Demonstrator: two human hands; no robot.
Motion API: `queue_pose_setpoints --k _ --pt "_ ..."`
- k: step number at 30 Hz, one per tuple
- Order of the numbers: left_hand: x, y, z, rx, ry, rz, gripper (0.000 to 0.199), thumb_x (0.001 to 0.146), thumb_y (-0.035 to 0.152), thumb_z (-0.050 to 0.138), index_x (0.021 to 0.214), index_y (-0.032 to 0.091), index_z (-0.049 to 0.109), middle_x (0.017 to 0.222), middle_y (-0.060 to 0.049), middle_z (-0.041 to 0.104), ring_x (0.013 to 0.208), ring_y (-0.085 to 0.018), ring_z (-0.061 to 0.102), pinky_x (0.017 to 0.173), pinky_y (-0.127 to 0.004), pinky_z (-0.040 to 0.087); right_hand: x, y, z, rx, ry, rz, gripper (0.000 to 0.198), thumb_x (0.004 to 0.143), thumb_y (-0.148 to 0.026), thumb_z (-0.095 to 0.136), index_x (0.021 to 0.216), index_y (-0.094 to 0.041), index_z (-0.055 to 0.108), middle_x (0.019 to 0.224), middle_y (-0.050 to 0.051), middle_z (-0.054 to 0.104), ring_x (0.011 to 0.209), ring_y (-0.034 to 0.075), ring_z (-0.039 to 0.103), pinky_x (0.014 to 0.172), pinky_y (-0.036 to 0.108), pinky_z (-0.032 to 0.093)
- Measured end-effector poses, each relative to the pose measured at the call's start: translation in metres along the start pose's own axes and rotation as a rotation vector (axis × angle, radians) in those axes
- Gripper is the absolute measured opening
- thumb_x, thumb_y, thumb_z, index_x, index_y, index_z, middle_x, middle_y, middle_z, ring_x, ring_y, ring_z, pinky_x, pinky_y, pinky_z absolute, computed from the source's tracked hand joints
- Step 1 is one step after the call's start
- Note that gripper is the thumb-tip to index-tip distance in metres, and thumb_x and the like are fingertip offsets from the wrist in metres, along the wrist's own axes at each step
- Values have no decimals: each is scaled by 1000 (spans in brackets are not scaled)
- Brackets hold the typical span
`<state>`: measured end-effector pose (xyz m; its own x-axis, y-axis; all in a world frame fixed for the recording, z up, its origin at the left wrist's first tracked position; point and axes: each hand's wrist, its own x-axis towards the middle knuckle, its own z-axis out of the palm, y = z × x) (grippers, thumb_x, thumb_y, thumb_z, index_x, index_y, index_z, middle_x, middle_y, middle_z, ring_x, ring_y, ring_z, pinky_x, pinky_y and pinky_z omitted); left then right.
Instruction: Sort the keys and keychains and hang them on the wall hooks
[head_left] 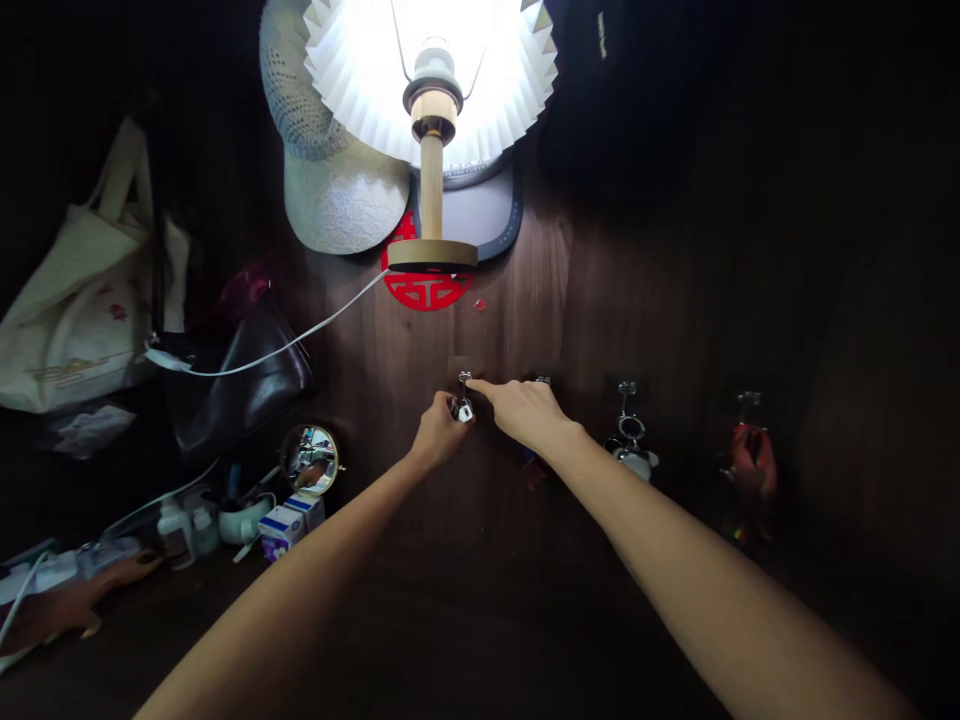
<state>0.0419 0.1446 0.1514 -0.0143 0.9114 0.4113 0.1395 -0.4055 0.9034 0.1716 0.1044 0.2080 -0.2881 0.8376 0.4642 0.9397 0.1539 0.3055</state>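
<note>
My left hand (440, 430) is closed around a small shiny silver bunch that looks like keys (466, 411). The bunch is just below a small metal wall hook (465, 378) on the dark wood panel. My right hand (525, 408) reaches in from the right with its index finger stretched out, the tip at the hook. Its other fingers are partly hidden, and I see nothing held in it. Whether the keys still hang on the hook, I cannot tell.
Above glows a pleated lamp (433, 190) before hanging caps (345, 200) and a red paper cutout (427, 292). To the right hang a key ring (632, 430) and a red item (752, 462). Bags (82, 300), a round mirror (310, 460) and small boxes (283, 527) are left.
</note>
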Motion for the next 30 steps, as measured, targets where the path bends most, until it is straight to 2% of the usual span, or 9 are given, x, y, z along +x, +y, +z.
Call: queue_pose_setpoints --k 2,4,7,10,15,20,24,27,30 --pt "4 4 4 -248 -85 -96 12 69 16 62 76 18 52 67 0 58 53 -10 54 52 -22 46 0 -1 -1 4 2 -6 51 85 -15 37 133 -34 39 97 10 70 88 24 66 67 29 42" --pt "6 11 6 -350 -128 -117 7 73 19 57 76 16 52 67 0 58 47 -6 49 48 -20 45 1 -1 -2 10 2 -5 49 86 -16 37 132 -34 39 97 10 70 88 24 66 67 29 42" --pt "5 18 4 -377 -156 -114 10 71 18 57 80 16 52 68 1 59 47 -5 49 44 -17 44 1 -2 -4 25 -11 6 48 86 -18 38 131 -34 42 99 9 69 90 24 65 68 30 42" --pt "-9 7 -3 -292 -225 -110 21 66 15 60 85 18 51 60 5 56 44 -6 48 40 -16 42 1 -3 -6 35 -31 20 51 85 -16 37 132 -35 40 101 9 69 92 24 65 70 31 43" --pt "-73 -72 -28 174 -392 -243 16 61 12 61 75 17 55 52 7 49 43 -6 45 39 -14 36 -4 -2 -1 48 -58 28 64 80 -7 38 137 -36 31 102 7 69 91 21 65 70 28 42" --pt "-131 -150 -61 495 -493 -364 23 66 15 53 89 20 55 81 -1 64 53 -14 59 39 -20 41 -24 5 13 77 78 55 57 87 -13 33 140 -32 25 96 3 70 86 18 65 70 27 43" --pt "-141 -162 -77 671 -470 -269 33 73 14 48 104 22 53 97 -5 66 84 -20 65 68 -27 49 -50 17 27 135 154 181 48 90 -20 33 136 -32 34 97 0 70 85 17 65 70 25 44" --pt "-139 -159 -82 752 -464 -165 43 73 15 49 116 18 49 117 -11 58 105 -23 58 87 -30 44 -68 30 35 172 169 267 43 89 -23 33 130 -34 43 93 -1 71 80 17 66 66 25 44" --pt "-135 -155 -86 764 -542 -139 52 65 14 55 116 18 51 117 -10 56 109 -22 54 94 -29 40 -80 46 40 215 157 325 41 89 -25 33 127 -35 46 87 -3 71 74 16 66 62 24 43"
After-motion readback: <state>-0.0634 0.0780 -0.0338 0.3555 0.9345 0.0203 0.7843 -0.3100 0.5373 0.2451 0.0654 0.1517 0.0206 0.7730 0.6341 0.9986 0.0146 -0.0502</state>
